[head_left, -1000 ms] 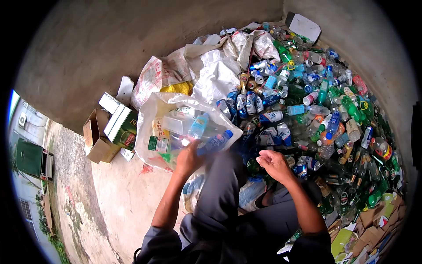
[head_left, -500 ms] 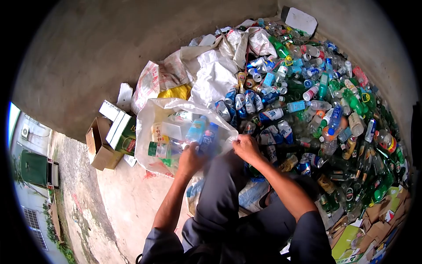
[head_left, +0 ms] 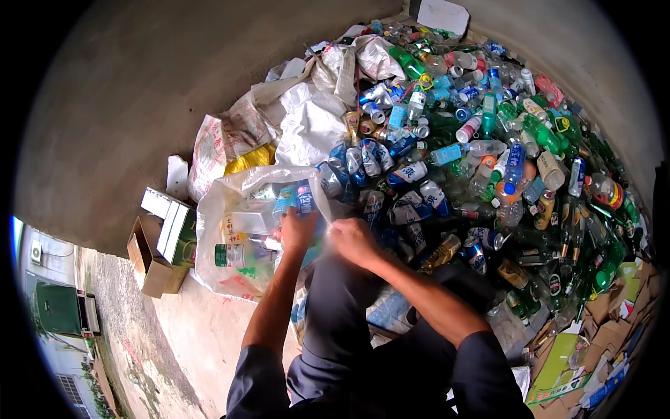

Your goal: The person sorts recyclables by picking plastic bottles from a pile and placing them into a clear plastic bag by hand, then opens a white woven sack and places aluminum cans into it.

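A translucent white plastic bag point(head_left: 209, 209) lies with its mouth open in front of my knees, several plastic bottles and a clear container inside it. My left hand point(head_left: 298, 230) reaches into the bag, fingers closed around the lower ends of a light-blue bottle point(head_left: 285, 200) and a darker blue-labelled bottle point(head_left: 306, 198); the fingertips are partly hidden. At the bag's right side, my right hand point(head_left: 352, 242) pinches the rim. A bottle with a green cap end point(head_left: 229, 255) rests in the bag, left of my left hand.
A large heap of cans point(head_left: 407, 174), plastic and glass bottles point(head_left: 514, 167) fills the right side. Woven sacks point(head_left: 307, 122) lie behind the bag. Cardboard boxes point(head_left: 153, 262) stand at left, and flattened cardboard point(head_left: 600, 321) lies at lower right. A curved concrete wall point(head_left: 139, 105) encloses the back.
My left hand has moved farther into the bag with the blue bottles. My right hand keeps its pinch on the rim. The whole view has shifted, so the scene sits farther left.
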Available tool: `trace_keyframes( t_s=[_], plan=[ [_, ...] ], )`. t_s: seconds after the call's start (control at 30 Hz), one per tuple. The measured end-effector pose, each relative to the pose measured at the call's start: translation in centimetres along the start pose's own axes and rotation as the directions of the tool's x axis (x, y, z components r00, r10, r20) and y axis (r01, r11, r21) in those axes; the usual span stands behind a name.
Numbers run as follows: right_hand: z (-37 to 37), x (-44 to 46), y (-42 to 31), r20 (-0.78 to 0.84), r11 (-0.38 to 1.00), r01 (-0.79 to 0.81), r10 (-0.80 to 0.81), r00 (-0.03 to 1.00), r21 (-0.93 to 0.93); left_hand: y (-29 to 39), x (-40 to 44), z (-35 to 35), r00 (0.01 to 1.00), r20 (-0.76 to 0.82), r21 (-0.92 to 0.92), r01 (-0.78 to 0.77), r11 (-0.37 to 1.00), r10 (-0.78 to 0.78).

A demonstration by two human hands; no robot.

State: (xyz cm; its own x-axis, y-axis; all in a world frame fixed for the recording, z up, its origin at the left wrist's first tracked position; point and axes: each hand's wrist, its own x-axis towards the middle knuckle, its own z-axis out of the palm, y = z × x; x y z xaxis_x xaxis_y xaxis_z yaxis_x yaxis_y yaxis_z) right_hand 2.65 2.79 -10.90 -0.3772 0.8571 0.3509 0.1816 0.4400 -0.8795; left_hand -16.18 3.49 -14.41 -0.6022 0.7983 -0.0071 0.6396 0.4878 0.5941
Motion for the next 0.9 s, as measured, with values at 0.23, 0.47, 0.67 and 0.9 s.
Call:
trace_keyframes(
  t_s=[0.23,0.47,0.67,0.9],
  plan=[
    [2.9,-0.5,4.1,0.013,0.989,-0.132,0.131,0.991,0.072,-4.3,2.1,-0.5,0.991,0.079,-0.045,-0.106,0.993,0.109],
    [2.0,-1.2,3.3,-0.050,0.984,-0.176,0.176,0.983,0.008,1.1,-3.9,-6.5,0.942,-0.010,-0.315,-0.321,0.893,0.335],
    [0.2,-1.7,2.5,0.049,0.970,-0.239,0.238,0.970,0.033,9.7,-8.4,-8.6,0.915,0.045,-0.483,-0.331,0.811,0.400],
    [-7.2,-0.4,2.0,0.354,0.965,-0.219,0.257,0.899,-0.143,19.4,-13.8,-6.7,0.848,0.166,-0.794,-0.187,0.579,0.503]
  ],
)
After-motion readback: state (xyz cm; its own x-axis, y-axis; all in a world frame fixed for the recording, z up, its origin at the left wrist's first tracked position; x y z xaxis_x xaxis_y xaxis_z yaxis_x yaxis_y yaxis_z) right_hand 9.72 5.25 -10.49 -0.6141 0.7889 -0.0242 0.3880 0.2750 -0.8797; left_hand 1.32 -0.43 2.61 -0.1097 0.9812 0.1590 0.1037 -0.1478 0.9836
